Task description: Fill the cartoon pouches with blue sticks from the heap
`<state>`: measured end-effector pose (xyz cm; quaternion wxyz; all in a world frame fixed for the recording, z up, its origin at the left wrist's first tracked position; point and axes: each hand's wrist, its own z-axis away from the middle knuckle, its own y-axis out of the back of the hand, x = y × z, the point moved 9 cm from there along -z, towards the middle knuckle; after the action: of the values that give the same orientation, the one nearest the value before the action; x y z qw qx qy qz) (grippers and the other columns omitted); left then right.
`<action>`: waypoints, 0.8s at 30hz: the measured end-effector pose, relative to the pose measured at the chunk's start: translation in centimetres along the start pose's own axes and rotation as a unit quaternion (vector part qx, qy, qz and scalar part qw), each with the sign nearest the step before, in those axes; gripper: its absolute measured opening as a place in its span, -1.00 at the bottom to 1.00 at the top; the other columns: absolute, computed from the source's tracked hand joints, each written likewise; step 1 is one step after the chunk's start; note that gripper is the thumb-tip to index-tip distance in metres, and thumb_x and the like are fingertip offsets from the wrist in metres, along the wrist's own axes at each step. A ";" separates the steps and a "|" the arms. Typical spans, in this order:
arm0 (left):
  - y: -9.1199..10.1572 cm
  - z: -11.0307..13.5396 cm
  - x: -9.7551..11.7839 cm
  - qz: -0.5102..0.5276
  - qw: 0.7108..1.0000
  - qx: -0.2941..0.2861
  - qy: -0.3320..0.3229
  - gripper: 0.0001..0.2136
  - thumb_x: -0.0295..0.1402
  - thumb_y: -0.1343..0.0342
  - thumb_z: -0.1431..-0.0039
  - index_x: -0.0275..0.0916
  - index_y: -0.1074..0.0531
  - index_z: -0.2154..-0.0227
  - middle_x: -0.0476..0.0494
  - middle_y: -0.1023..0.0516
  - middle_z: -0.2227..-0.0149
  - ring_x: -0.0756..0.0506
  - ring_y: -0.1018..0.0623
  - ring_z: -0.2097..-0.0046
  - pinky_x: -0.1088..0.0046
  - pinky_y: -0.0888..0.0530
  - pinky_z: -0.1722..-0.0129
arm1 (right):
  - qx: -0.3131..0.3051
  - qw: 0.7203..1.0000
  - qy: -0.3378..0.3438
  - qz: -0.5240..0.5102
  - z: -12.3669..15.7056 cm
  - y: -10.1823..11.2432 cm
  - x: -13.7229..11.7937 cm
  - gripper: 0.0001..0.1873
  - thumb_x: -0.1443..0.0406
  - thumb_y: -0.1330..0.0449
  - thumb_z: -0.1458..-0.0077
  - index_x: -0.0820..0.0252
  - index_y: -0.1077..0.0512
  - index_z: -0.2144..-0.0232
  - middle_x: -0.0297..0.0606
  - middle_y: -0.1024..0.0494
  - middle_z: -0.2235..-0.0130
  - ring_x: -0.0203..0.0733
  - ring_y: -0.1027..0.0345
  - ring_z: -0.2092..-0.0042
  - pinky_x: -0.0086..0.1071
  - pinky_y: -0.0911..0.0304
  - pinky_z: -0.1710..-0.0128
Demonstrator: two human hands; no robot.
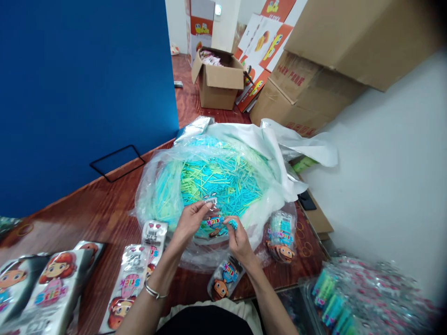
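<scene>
My left hand [191, 219] pinches the upper part of a clear printed packet [212, 222], its barcode label by my fingertips. Just right of it, my right hand [240, 239] is closed on a small bundle of blue sticks [233, 224], close to the packet's side. Both hands are over the near side of a large clear plastic bag [149, 186] that lies wide open. Loose blue and yellow-green sticks [220, 174] fill it. Below my right hand lies a printed packet [225, 279] with a cartoon face. How far the held packet is filled cannot be made out.
Stacks of flat printed packets [52, 288] lie at the left. A filled packet [281, 237] rests right of the bag. A tub [310, 302] of filled packets stands lower right. Behind are an open carton [223, 77], stacked boxes [300, 83] and a blue panel [84, 74].
</scene>
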<state>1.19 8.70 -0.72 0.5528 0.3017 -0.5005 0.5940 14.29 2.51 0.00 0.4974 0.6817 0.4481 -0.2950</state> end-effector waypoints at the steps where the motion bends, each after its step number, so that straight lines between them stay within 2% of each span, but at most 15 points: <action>1: 0.0 0.0 0.1 -0.007 1.000 0.003 -0.004 -0.73 -0.15 -0.22 0.16 -0.28 -0.51 0.49 -0.10 -0.58 0.50 -0.10 -0.54 0.41 0.39 -0.42 0.32 | -0.001 1.000 -0.004 -0.002 0.0 -0.1 0.0 -0.83 0.34 0.13 -0.20 0.13 -0.24 0.23 -0.20 -0.34 0.25 -0.17 -0.25 0.14 -0.25 -0.20 0.10; 8: 0.8 -0.2 -0.2 -0.041 0.997 0.057 -0.026 -0.75 -0.15 -0.22 0.17 -0.27 -0.52 0.54 -0.04 -0.55 0.56 -0.06 -0.50 0.46 0.46 -0.40 0.38 | 0.007 0.999 -0.042 -0.012 0.3 -0.4 0.1 -0.84 0.33 0.12 -0.20 0.13 -0.24 0.26 -0.22 -0.35 0.28 -0.19 -0.26 0.18 -0.28 -0.19 0.12; 16: 0.3 0.0 0.4 -0.117 0.988 0.065 -0.082 -0.74 -0.16 -0.14 0.06 -0.26 -0.47 0.64 0.03 -0.46 0.63 0.00 -0.41 0.52 0.53 -0.31 0.46 | 0.006 0.998 -0.066 -0.023 0.7 -0.4 0.3 -0.84 0.32 0.12 -0.19 0.12 -0.25 0.26 -0.25 -0.36 0.29 -0.20 -0.26 0.19 -0.31 -0.19 0.12; 20: 0.2 0.2 0.8 -0.112 0.987 0.074 -0.086 -0.80 -0.22 -0.18 0.10 -0.27 -0.47 0.62 0.06 -0.43 0.63 0.02 -0.38 0.53 0.55 -0.28 0.47 | 0.002 0.997 -0.069 -0.024 0.9 -0.5 0.3 -0.84 0.33 0.10 -0.19 0.12 -0.27 0.24 -0.24 -0.37 0.26 -0.20 -0.27 0.15 -0.32 -0.18 0.10; 24: 0.0 0.3 1.6 -0.104 0.987 0.053 -0.110 -0.83 -0.26 -0.19 0.10 -0.27 -0.42 0.62 0.08 -0.38 0.65 0.04 -0.33 0.55 0.57 -0.26 0.50 | 0.012 0.995 -0.087 -0.053 0.9 -0.4 0.5 -0.84 0.32 0.09 -0.19 0.14 -0.28 0.25 -0.23 -0.41 0.23 -0.20 -0.29 0.14 -0.32 -0.18 0.09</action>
<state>0.77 9.01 0.85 0.5369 0.4442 -0.4919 0.5220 14.23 1.91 -0.89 0.5100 0.6344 0.4354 -0.3846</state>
